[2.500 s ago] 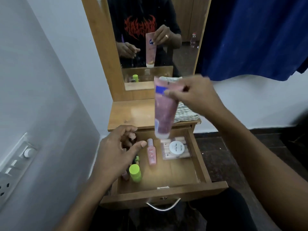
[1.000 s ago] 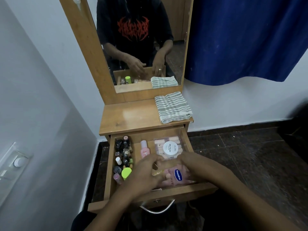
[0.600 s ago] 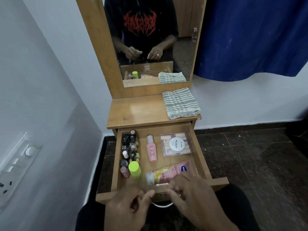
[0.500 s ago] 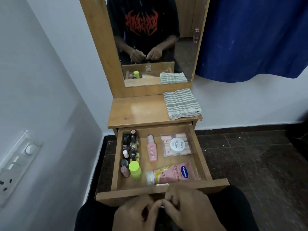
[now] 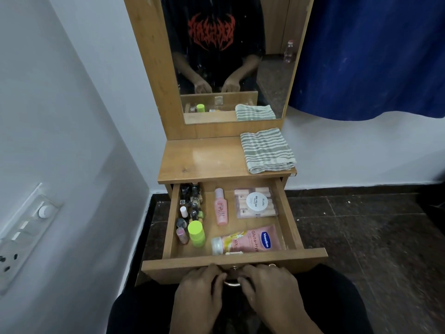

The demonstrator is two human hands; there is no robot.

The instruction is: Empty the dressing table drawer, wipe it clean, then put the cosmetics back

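Note:
The wooden drawer (image 5: 292, 220) stands pulled out below the dressing table top (image 5: 199, 160). Inside lie a pink lotion tube (image 5: 250, 242) along the front, a small pink bottle (image 5: 221, 209) in the middle, a clear nail polish box (image 5: 255, 202) at the back right, and several small nail polish bottles (image 5: 191, 203) with a lime-capped bottle (image 5: 196, 233) along the left side. My left hand (image 5: 199, 292) and my right hand (image 5: 269, 290) rest against the drawer front, fingers curled at the metal handle (image 5: 231, 283) between them.
A striped folded cloth (image 5: 267, 150) lies on the right of the table top. The mirror (image 5: 231, 59) rises behind it. A white wall with a switch plate (image 5: 21, 235) is close on the left; a blue curtain (image 5: 375, 54) hangs at the right over dark floor tiles.
The pink lotion tube went from my right hand down into the drawer's front. Both hands then drew back from inside the drawer to its front panel and handle.

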